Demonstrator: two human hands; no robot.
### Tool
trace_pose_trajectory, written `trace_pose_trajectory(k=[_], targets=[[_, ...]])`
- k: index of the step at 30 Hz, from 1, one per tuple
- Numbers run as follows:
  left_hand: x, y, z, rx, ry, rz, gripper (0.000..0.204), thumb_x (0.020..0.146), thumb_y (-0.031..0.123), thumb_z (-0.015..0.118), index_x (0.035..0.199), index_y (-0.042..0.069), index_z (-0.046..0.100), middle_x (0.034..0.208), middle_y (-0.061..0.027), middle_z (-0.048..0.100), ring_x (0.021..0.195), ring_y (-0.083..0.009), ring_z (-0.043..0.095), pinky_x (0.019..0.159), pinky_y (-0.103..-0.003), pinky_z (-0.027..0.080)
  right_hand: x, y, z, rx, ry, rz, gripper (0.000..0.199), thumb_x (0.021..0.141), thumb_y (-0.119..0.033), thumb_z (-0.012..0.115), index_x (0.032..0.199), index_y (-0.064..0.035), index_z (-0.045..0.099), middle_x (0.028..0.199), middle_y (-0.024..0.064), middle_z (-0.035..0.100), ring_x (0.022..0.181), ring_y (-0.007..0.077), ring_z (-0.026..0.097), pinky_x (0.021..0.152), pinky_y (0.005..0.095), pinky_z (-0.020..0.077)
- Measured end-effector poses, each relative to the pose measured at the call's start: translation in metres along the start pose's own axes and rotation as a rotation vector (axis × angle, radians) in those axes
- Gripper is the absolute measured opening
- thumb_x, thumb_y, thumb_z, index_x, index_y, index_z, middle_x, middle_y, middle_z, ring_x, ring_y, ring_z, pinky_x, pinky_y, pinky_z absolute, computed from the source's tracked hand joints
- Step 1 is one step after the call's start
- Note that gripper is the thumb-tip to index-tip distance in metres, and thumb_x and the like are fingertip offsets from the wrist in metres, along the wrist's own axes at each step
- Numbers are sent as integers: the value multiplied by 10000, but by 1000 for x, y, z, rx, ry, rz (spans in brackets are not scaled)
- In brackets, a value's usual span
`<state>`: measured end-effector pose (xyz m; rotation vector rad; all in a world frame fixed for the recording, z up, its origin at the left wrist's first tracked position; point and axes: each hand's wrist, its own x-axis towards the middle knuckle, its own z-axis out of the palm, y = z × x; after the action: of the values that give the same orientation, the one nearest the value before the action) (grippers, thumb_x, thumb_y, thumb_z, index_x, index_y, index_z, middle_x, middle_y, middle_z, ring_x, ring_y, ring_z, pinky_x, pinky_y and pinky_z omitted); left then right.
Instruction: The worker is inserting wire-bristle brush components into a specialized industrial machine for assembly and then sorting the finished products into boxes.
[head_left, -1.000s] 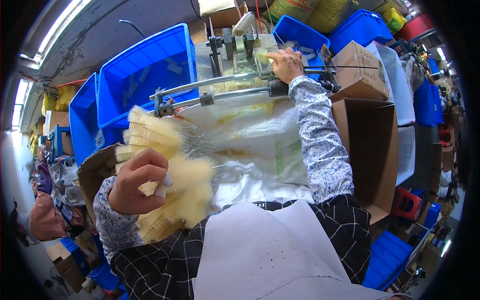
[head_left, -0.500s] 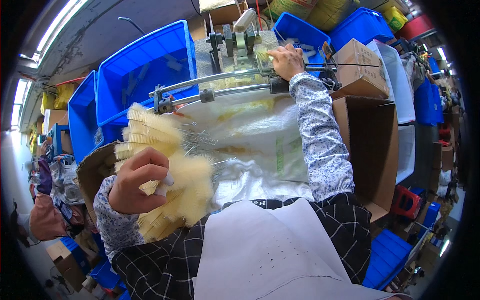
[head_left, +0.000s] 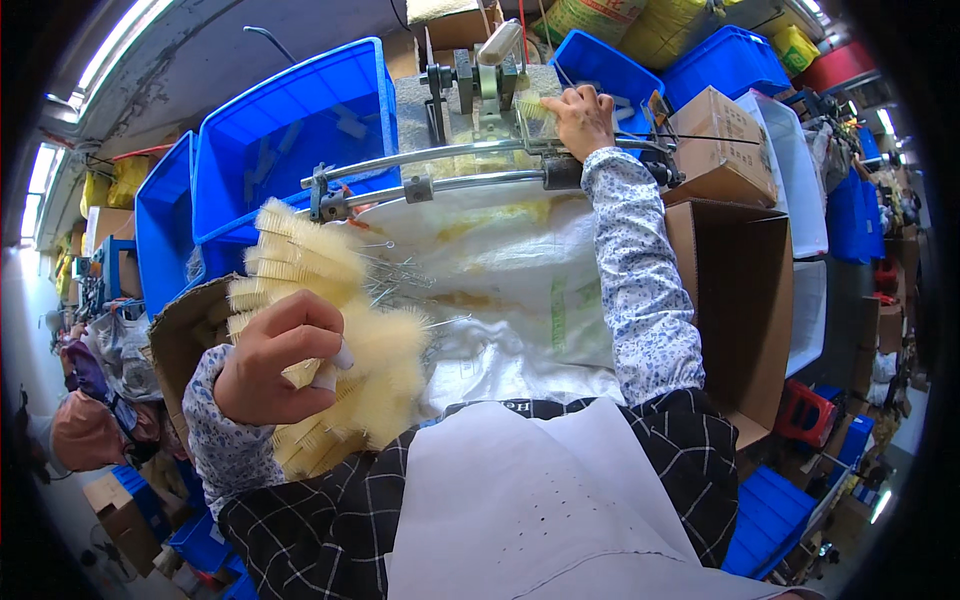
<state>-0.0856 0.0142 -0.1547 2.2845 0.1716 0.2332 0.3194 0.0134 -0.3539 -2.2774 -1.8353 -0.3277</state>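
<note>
My right hand (head_left: 583, 122) reaches to the machine with curled fingers at a small pale-yellow bristle brush (head_left: 533, 104), its fingertips closed on the brush's edge. The brush sits beside the metal clamp of the bench machine (head_left: 488, 92), which has a light handle on top. Above a heap of cream-yellow bristle brushes (head_left: 385, 350) with twisted wire stems hovers my left hand (head_left: 285, 358). Its fingers are loosely bent, with white wraps on thumb and forefinger; a gap shows between the tips, and I see nothing held there.
Two metal rods (head_left: 440, 170) cross in front of the machine. A white plastic sheet (head_left: 510, 290) covers the surface before me. Blue crates (head_left: 285, 85) stand at the far left, others at the far right. An open cardboard box (head_left: 735, 310) is by my right arm.
My right hand and the brush at the machine have shifted very slightly. The machine's handle looks tipped a little differently. My left hand stays over the brush heap.
</note>
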Motion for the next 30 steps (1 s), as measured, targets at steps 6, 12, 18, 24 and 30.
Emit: trace_pose_trajectory(k=[6,12,18,24,30], targets=[[6,2,8,-11,-30,19,319,505,5,636,803,71,542,814,-86,475,703,-220,514,583,-282,441,14,7,17,-16,2,-38,431,727,-35,474,1069,-282,561,1029,32,503,1079,190,362,910,442,193],[15,3,7,-14,-64,30,317,506,12,638,803,68,542,818,-86,481,707,-223,516,592,-287,441,5,24,28,-34,152,-116,441,720,-100,530,1137,-241,500,1094,43,469,1113,207,347,909,471,226],[8,3,2,12,-36,11,318,504,19,644,801,71,543,813,-84,481,704,-221,519,584,-288,442,-28,48,5,-62,97,272,486,701,-264,602,1149,-125,472,1058,69,504,1045,259,399,865,425,301],[7,-1,4,7,-23,24,319,503,16,644,801,68,542,815,-85,479,704,-223,520,579,-287,444,-31,70,12,405,37,253,388,725,-165,576,1086,-37,516,1025,104,541,901,244,537,774,329,418],[5,1,0,7,5,14,328,497,10,645,805,65,545,821,-81,479,704,-214,517,588,-282,447,-22,43,17,403,128,229,374,708,-164,581,1057,-34,541,977,120,553,888,283,539,783,336,422]])
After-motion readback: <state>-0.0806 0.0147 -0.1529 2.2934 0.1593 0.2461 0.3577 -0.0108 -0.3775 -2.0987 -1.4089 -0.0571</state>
